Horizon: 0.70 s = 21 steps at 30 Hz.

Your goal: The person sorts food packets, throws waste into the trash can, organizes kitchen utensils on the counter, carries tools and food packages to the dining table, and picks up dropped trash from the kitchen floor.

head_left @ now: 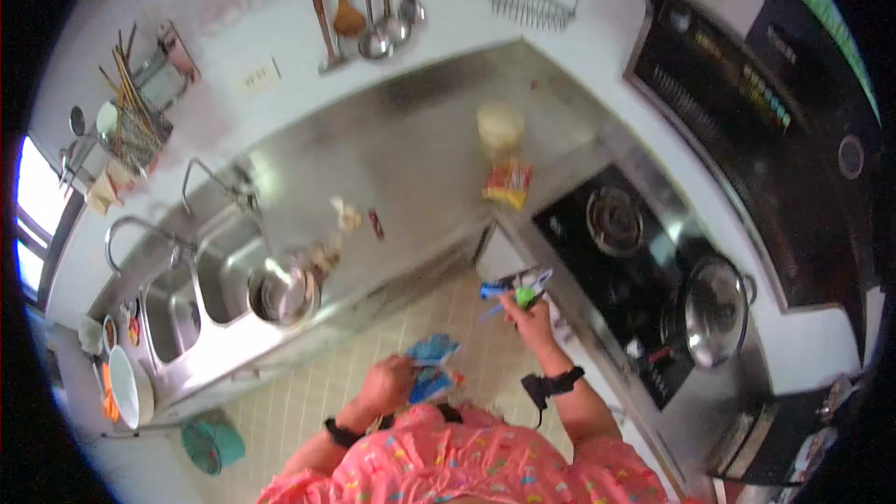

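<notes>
Your left hand (387,385) grips a blue packet (432,351), pale across its middle, over tiled floor (369,350). Right hand (532,319): at a small bright-green item (526,296) near the stove (607,289); can't tell whether pinching.

L hand (388,385) low, close in, curled; R hand (531,319) curled, further fwd.

steel counter (420,168) is running l-shaped around a corner. pale round item (501,126) is sitting toward the back corner; red-and-yellow packet (509,184) is lying in front, nearer the inner corner. white scrap (346,214) and small dark-red item (376,224), both unclear, are lying mid-way along the left run. metal bowl (283,290) is resting by the front edge. black hob (611,294) is occupying the right run.
</notes>
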Motion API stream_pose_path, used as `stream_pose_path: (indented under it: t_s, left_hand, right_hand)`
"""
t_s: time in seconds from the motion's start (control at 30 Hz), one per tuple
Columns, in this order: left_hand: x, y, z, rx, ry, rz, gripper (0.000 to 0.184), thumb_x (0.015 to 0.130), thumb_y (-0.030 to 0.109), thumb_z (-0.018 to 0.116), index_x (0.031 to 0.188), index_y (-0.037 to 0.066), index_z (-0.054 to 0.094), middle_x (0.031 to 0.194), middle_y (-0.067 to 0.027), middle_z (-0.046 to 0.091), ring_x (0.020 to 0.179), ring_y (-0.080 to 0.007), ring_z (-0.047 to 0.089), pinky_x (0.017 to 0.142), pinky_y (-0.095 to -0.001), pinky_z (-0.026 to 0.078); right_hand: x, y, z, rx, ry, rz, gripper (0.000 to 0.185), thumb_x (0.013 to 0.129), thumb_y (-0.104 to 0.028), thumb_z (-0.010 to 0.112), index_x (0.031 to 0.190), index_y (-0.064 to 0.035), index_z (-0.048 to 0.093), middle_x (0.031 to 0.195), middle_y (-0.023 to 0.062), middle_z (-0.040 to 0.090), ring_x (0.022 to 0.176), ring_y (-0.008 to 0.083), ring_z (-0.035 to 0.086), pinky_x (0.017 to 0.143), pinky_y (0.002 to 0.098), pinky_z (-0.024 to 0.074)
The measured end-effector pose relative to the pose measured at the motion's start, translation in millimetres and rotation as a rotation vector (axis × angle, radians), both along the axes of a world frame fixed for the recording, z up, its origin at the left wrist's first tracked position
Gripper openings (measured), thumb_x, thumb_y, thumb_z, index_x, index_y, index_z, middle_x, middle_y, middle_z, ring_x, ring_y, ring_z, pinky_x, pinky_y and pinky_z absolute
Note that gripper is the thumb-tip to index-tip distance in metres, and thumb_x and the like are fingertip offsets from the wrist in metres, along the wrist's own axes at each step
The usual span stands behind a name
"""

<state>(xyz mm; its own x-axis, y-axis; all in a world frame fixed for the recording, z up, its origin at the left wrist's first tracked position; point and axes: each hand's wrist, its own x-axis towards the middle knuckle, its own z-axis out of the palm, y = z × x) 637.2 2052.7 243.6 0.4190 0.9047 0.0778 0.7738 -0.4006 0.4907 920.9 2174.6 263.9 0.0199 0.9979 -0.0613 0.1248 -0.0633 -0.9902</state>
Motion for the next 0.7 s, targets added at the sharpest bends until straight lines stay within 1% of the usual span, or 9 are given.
stream_pose_path:
  t_s: [0.07, 0.17, 0.27, 0.33, 0.4, 0.47, 0.53, 0.6, 0.7]
  left_hand:
    - [-14, 18, 23, 0.009, -0.166, 0.045, 0.019, 0.07, 0.011, 0.056, 0.086, 0.005, 0.062, 0.089, -0.0111, 0.059, 0.077, -0.0304, 0.055, 0.065, -0.0401, 0.048]
    - [-39, 40, 29, 0.089, -0.159, 0.053, 0.021, 0.068, 0.011, 0.058, 0.087, 0.005, 0.063, 0.092, -0.0117, 0.059, 0.079, -0.0306, 0.056, 0.066, -0.0393, 0.048]
    - [-53, 65, 45, 0.129, -0.204, 0.091, 0.026, 0.064, 0.007, 0.057, 0.089, 0.004, 0.063, 0.089, -0.0138, 0.059, 0.079, -0.0336, 0.056, 0.067, -0.0405, 0.048]
    - [-57, 77, 51, 0.082, -0.226, 0.166, 0.025, 0.063, 0.007, 0.058, 0.087, 0.006, 0.065, 0.09, -0.0129, 0.06, 0.08, -0.0326, 0.057, 0.067, -0.0402, 0.048]
    - [-64, 87, 43, 0.121, -0.219, 0.171, 0.023, 0.063, 0.007, 0.059, 0.085, 0.007, 0.066, 0.089, -0.0116, 0.06, 0.079, -0.0317, 0.057, 0.068, -0.0401, 0.048]
    - [-72, 108, 45, 0.043, -0.129, 0.235, 0.024, 0.062, 0.008, 0.06, 0.086, 0.007, 0.066, 0.089, -0.0112, 0.061, 0.08, -0.0313, 0.057, 0.069, -0.0389, 0.049]
    - [-69, 118, 48, 0.083, -0.131, 0.258, 0.022, 0.063, 0.008, 0.06, 0.084, 0.006, 0.065, 0.089, -0.0119, 0.061, 0.08, -0.0318, 0.058, 0.068, -0.0386, 0.049]
    - [-68, 127, 54, 0.135, -0.263, 0.302, 0.016, 0.065, 0.01, 0.061, 0.079, 0.005, 0.064, 0.085, -0.0096, 0.061, 0.075, -0.0305, 0.058, 0.064, -0.0397, 0.049]
    - [-62, 144, 67, 0.135, -0.226, 0.361, 0.016, 0.064, 0.009, 0.061, 0.079, 0.005, 0.063, 0.084, -0.0106, 0.061, 0.075, -0.0311, 0.058, 0.064, -0.0395, 0.048]
  right_hand:
    - [-21, 25, 15, -0.016, 0.082, 0.017, 0.019, 0.08, -0.024, 0.066, 0.084, -0.0051, 0.064, 0.062, -0.0019, 0.057, 0.054, 0.005, 0.051, 0.047, 0.0199, 0.0364]
    - [-36, 66, 23, -0.01, 0.153, 0.018, 0.019, 0.079, -0.022, 0.066, 0.084, -0.0036, 0.064, 0.065, -0.0006, 0.058, 0.056, 0.0063, 0.053, 0.05, 0.0213, 0.0405]
    - [-44, 98, 41, -0.022, 0.16, 0.019, 0.02, 0.079, -0.021, 0.067, 0.084, -0.0022, 0.063, 0.067, 0.0003, 0.058, 0.057, 0.0072, 0.054, 0.052, 0.0225, 0.043]
    - [-44, 116, 52, 0.031, 0.154, 0.019, 0.02, 0.079, -0.021, 0.068, 0.085, -0.0022, 0.063, 0.067, 0.0004, 0.058, 0.058, 0.0075, 0.054, 0.052, 0.0225, 0.0428]
    - [-46, 131, 65, 0.019, 0.135, 0.039, 0.018, 0.079, -0.02, 0.067, 0.085, -0.0025, 0.063, 0.067, 0.0007, 0.058, 0.058, 0.0077, 0.054, 0.052, 0.0225, 0.0427]
    - [-49, 163, 75, 0.059, 0.189, 0.045, 0.017, 0.079, -0.019, 0.067, 0.085, -0.003, 0.063, 0.067, 0.0008, 0.058, 0.057, 0.0077, 0.054, 0.051, 0.0226, 0.0424]
    - [-44, 179, 78, 0.054, 0.222, 0.035, 0.016, 0.079, -0.018, 0.067, 0.084, -0.0034, 0.063, 0.067, 0.0008, 0.058, 0.056, 0.0078, 0.053, 0.051, 0.0226, 0.0421]
    - [-43, 209, 90, 0.064, 0.28, 0.071, 0.015, 0.078, -0.017, 0.068, 0.084, -0.0039, 0.062, 0.066, 0.0005, 0.057, 0.056, 0.0078, 0.053, 0.05, 0.0227, 0.0419]
    - [-39, 244, 121, 0.038, 0.269, 0.107, 0.016, 0.078, -0.017, 0.068, 0.084, -0.0037, 0.062, 0.067, 0.0002, 0.058, 0.055, 0.0082, 0.053, 0.05, 0.0225, 0.0415]
